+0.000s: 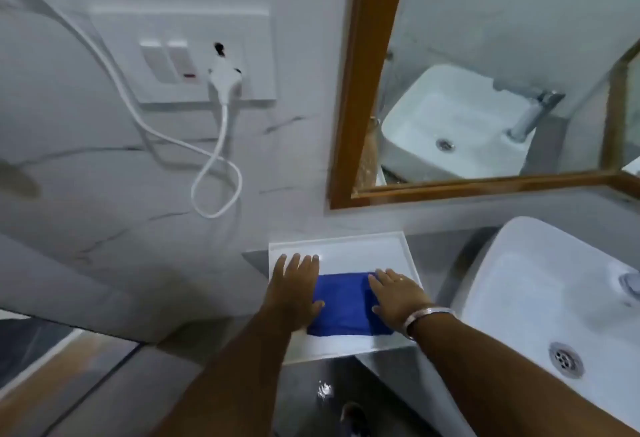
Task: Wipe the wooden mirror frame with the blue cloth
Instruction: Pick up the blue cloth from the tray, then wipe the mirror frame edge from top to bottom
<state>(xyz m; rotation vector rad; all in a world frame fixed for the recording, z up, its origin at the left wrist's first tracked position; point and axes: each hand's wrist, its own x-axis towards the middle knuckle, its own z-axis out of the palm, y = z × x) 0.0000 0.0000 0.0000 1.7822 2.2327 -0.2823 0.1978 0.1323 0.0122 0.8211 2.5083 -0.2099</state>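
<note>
Cable (145,125) in white is hanging at the upper left of the frame, looping down from a plug (224,76) that is sitting in a white switch plate (187,56) on the marble wall. Lower, at the centre of the frame, a white tray (346,246) is lying on the grey counter (433,239), and the blue cloth (343,305) is lying flat in it, folded to a rectangle. The left hand (294,291) is pressing flat on the left edge of the cloth, its fingers (298,263) spread open and reaching onto the bare tray. The right hand (398,294) is lying flat on the right edge of the cloth, fingers (381,277) open too, gripping nothing; a ring and a bracelet (427,315) are showing on it. Above, at the upper right, the wooden mirror frame (367,73) is hanging on the wall, well apart from the cloth. At the lower right a white basin (540,284) is standing just beside the tray.
</note>
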